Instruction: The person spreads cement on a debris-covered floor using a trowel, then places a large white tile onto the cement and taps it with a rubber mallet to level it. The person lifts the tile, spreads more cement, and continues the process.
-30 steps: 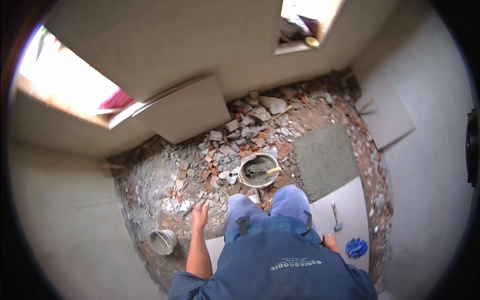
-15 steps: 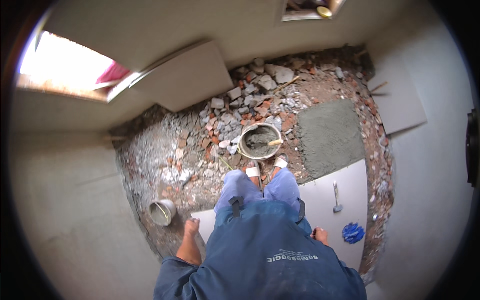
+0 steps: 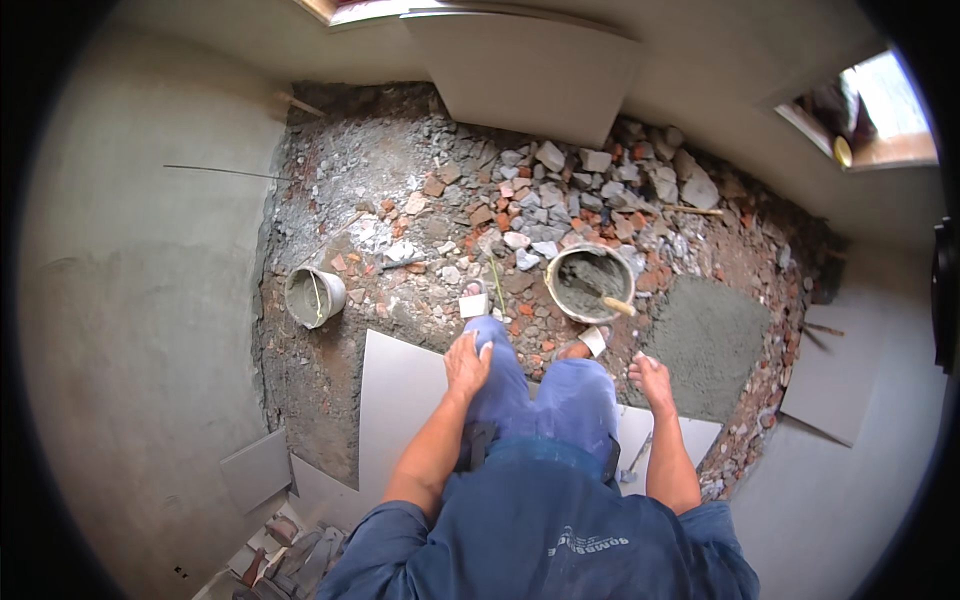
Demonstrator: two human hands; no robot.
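My left hand rests at my left knee, thumb apart from the fingers, holding nothing. Out over the ground by the mortar bed, my right hand is loosely curled, with nothing visible in it. A large bucket of grey mortar stands ahead of my feet; a wooden-handled tool leans in it. Right of it lies a smoothed patch of wet mortar. Large pale tiles lie under and behind me. A mallet on the right-hand tile is partly hidden by my leg and arm.
A smaller bucket stands at left. Broken brick and stone rubble covers the ground. Large tiles lean on the far wall and right wall. A thin rod juts at left. Tools lie at lower left.
My view has swung left, so the buckets and mortar patch sit differently. My left foot has stepped left, apart from the right. Both hands have come forward from beside my body.
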